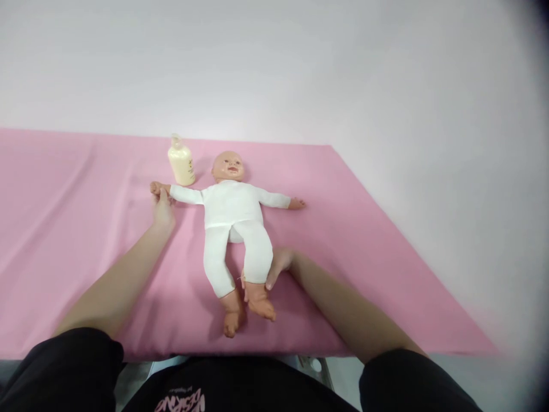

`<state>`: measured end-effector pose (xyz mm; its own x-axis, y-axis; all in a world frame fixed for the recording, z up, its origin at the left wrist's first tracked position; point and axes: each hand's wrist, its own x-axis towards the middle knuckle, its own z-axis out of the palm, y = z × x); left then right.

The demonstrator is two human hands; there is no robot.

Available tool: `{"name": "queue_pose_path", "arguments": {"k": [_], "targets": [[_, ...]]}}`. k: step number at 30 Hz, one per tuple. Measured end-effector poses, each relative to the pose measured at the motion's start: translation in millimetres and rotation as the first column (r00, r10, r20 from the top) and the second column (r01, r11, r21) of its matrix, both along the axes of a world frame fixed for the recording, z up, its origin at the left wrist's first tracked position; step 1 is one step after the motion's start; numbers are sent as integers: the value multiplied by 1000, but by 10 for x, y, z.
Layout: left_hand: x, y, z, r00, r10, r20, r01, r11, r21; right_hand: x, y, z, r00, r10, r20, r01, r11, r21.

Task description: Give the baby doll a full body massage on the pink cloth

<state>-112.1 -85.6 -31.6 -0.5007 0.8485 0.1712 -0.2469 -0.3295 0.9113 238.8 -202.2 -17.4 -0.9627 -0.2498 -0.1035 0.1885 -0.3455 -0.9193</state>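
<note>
A baby doll (234, 206) with a white cloth body lies on its back, its head toward the wall and its feet toward me. At the left, my left hand (163, 210) is closed around the doll's outstretched hand, thumb on top. My right hand (279, 266) reaches under the doll's lower leg on the right side, just above the foot. Its thumb shows on the outer side and some fingertips show between the legs; the rest is hidden behind the leg. The doll's other arm is stretched out to the right, untouched.
A pump bottle (182, 163) of pale yellow liquid stands beside the doll's head, close to my left hand. Pink cloth (343, 240) covers the table, with its right edge running diagonally. A white wall (274, 68) rises behind.
</note>
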Motion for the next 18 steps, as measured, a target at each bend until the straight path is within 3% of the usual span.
{"name": "queue_pose_path", "arguments": {"k": [4,6,7,9,10,12,14,16,18], "targets": [[131,-128,108,997,51,-66,-49,999,22,17,-21,19,997,-61,-37,60,998,-12],[230,-246,182,971,32,-235,1,990,138,39,-56,-14,974,-208,-94,201,976,-81],[281,-313,214,939,32,-344,38,980,195,48,-71,-34,936,-330,-119,315,940,-129],[380,-446,261,814,55,-579,130,953,273,59,-86,-64,796,-592,-126,560,799,-217],[424,-506,277,715,61,-697,199,937,286,59,-81,-73,711,-695,-108,660,712,-239],[496,-597,294,467,71,-882,385,881,274,50,-45,-79,549,-834,-61,801,546,-245],[542,-644,300,240,97,-966,541,813,216,34,11,-77,431,-902,-8,876,421,-235],[565,-660,303,115,121,-986,602,781,166,20,64,-79,364,-931,34,908,346,-236],[572,-662,307,79,121,-989,595,790,144,18,89,-84,356,-932,64,913,333,-236]]}}
